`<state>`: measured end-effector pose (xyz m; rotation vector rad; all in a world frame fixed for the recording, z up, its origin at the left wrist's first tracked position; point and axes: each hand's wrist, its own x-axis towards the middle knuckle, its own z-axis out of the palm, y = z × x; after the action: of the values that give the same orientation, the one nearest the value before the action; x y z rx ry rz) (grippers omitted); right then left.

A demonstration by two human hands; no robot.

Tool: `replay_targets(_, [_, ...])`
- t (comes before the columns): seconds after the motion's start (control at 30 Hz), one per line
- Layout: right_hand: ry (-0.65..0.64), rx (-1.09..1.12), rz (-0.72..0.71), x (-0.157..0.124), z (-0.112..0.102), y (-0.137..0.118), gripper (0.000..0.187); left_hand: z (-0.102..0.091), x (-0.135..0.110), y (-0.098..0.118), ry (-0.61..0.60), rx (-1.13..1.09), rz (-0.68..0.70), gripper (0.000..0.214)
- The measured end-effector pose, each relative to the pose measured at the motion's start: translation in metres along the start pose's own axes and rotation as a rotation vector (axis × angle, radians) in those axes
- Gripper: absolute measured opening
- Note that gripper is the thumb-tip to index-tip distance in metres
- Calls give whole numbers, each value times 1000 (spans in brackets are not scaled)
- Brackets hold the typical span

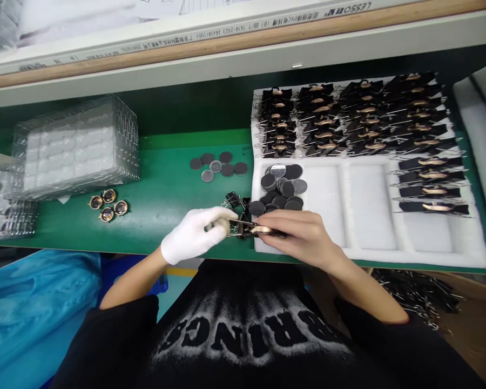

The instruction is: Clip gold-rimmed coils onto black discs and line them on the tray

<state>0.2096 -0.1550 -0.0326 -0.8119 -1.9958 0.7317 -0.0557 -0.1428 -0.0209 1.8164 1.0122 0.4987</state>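
Observation:
My left hand [198, 233], in a white glove, pinches the wire handles of a black binder clip [246, 229] near the table's front edge. My bare right hand [302, 231] closes from the other side on a thin gold-rimmed piece [262, 230], which sits edge-on at the clip's jaws. My fingers partly cover both parts, so I cannot tell how firmly the clip bites. Just beyond my hands lie loose black binder clips [234, 200]. A heap of black and grey discs [285, 188] rests beside my right fingers, on the white foam tray [324, 189].
Rows of clips holding gold-rimmed pieces [366, 111] fill the tray's back and right side. Several discs [216, 166] lie on the green table [166, 186]. At left are round gold-rimmed pieces [121, 207] and stacked clear plastic trays [76, 146]. A shelf edge [227, 54] overhangs the back.

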Motion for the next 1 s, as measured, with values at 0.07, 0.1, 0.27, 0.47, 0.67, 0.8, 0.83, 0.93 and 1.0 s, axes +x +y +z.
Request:
replay_targets(0.07, [41, -225, -268, 1, -2, 4, 20, 2, 4, 4, -41, -179, -144, 63])
replay_targets(0.1, [44, -344, -372, 2, -3, 6, 20, 4, 6, 6, -76, -254, -219, 69])
replay_targets(0.27, [36, -546, -440, -7, -9, 11, 32, 12, 14, 16, -162, -342, -352, 54])
replay_targets(0.47, [-79, 207, 407, -23, -23, 7, 88, 10, 19, 20, -143, -157, -298, 31])
replay_targets(0.67, [-43, 320, 772, -20, -7, 4, 31, 18, 24, 21, -134, -12, -288, 22])
replay_targets(0.8, [70, 332, 819, -22, 5, 3, 27, 22, 25, 20, -125, -127, -364, 24])
replay_targets(0.83, [76, 342, 828, -24, 6, 3, 28, 22, 25, 21, -133, -129, -371, 25])
replay_targets(0.93, [51, 369, 849, -29, 8, 3, 29, 19, 27, 26, -195, -66, -375, 27])
replay_targets(1.0, [13, 399, 841, -33, 7, 1, 27, 19, 29, 29, -274, 18, -346, 30])
